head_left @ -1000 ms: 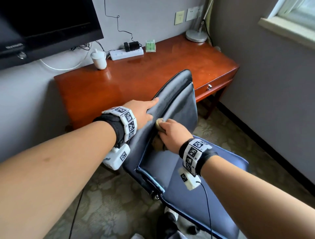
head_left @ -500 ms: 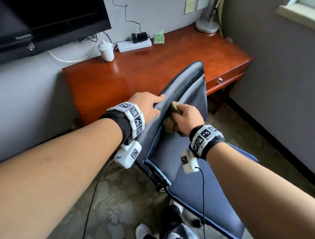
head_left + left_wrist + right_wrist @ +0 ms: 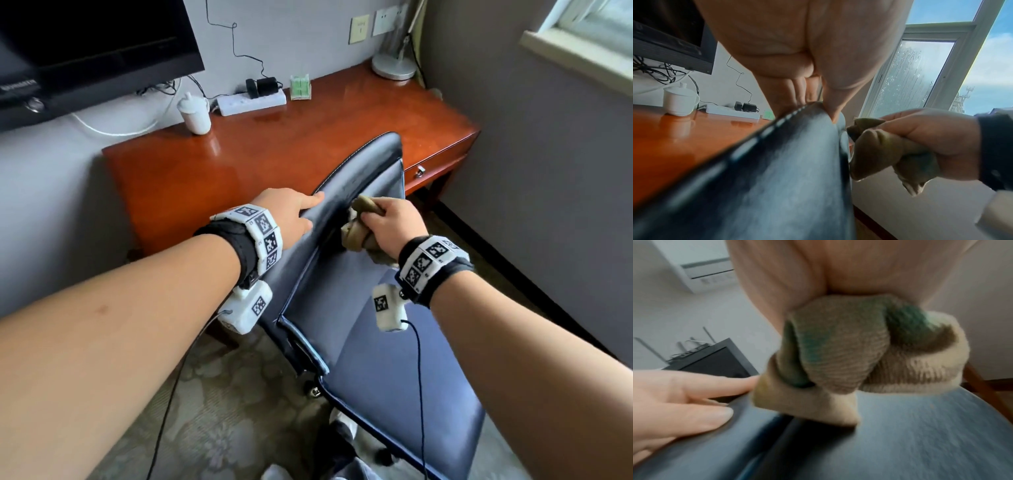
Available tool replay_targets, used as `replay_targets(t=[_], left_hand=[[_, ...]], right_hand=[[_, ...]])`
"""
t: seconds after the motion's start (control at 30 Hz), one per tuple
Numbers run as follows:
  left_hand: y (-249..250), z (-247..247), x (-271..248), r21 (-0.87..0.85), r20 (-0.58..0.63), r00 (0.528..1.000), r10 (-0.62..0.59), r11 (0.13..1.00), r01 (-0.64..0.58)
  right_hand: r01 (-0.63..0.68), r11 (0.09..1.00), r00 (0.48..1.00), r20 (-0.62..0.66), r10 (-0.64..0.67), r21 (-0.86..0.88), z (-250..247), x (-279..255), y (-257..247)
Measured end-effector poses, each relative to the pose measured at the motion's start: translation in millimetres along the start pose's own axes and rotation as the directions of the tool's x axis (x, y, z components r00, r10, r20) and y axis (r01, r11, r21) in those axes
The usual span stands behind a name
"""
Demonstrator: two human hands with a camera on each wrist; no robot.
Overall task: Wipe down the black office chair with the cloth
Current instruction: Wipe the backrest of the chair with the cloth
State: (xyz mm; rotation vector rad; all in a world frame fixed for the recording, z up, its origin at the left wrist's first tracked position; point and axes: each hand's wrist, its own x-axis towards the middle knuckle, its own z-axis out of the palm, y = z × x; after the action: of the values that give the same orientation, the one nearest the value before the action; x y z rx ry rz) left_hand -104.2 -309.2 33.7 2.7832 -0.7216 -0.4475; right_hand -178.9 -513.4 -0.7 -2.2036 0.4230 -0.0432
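Note:
The black office chair (image 3: 363, 171) stands before the desk, its backrest tilted toward me above the seat (image 3: 394, 377). My left hand (image 3: 308, 212) grips the backrest's stitched left edge (image 3: 777, 178), thumb on the front and fingers behind. My right hand (image 3: 394, 222) holds a bunched olive and cream cloth (image 3: 356, 233) against the upper front of the backrest, just right of the left thumb. In the right wrist view the cloth (image 3: 849, 353) presses on the blue-black leather (image 3: 920, 434) beside the left hand's fingers (image 3: 684, 402). The left wrist view shows the cloth (image 3: 879, 149) in the right fist (image 3: 931, 133).
A red-brown wooden desk (image 3: 274, 161) sits behind the chair with a white lidded cup (image 3: 195, 113), a power strip (image 3: 253, 99) and a lamp base (image 3: 394, 66). A TV (image 3: 85, 51) hangs at upper left. A grey wall and window lie right. Wrist cables dangle over patterned carpet.
My right hand has carried the cloth up the front of the backrest, from near its base to its upper part. My left hand has kept its hold on the edge.

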Motion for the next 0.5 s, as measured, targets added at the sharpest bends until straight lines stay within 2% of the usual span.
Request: replay_targets(t=[0.07, 0.13, 0.23, 0.3, 0.37, 0.43, 0.5], left_hand=[[-1.0, 0.1, 4.0, 0.012, -0.002, 1.000, 0.001, 1.000, 0.000], [-3.9, -1.0, 7.9, 0.027, 0.002, 1.000, 0.004, 1.000, -0.004], [-12.4, -4.5, 12.4, 0.010, 0.016, 1.000, -0.010, 1.000, 0.010], [-14.1, -5.8, 14.9, -0.025, 0.024, 1.000, -0.010, 1.000, 0.011], [-10.8, -5.8, 19.0, -0.037, 0.030, 0.999, 0.010, 0.999, -0.009], [-6.5, -5.2, 24.9, -0.028, 0.056, 0.997, 0.044, 0.999, -0.042], [-2.8, -5.1, 33.1, -0.005, 0.110, 0.992, 0.064, 0.998, -0.064]], right_hand=[[0.011, 0.997, 0.999, 0.030, -0.009, -0.075, 21.9, 1.9, 0.4], [0.099, 0.972, 0.994, 0.061, -0.088, -0.211, 51.7, -4.8, 4.5], [0.242, 0.931, 0.964, 0.175, -0.200, -0.274, 84.0, -36.0, 3.9], [0.329, 0.907, 0.928, 0.265, -0.260, -0.261, 79.4, -46.4, 4.6], [0.329, 0.907, 0.920, 0.303, -0.247, -0.262, 51.8, -33.7, 8.6], [0.214, 0.962, 0.963, 0.202, -0.179, -0.169, 17.5, -12.2, 14.1], [0.062, 0.998, 0.998, 0.008, -0.062, -0.017, -10.3, 10.7, 18.8]])
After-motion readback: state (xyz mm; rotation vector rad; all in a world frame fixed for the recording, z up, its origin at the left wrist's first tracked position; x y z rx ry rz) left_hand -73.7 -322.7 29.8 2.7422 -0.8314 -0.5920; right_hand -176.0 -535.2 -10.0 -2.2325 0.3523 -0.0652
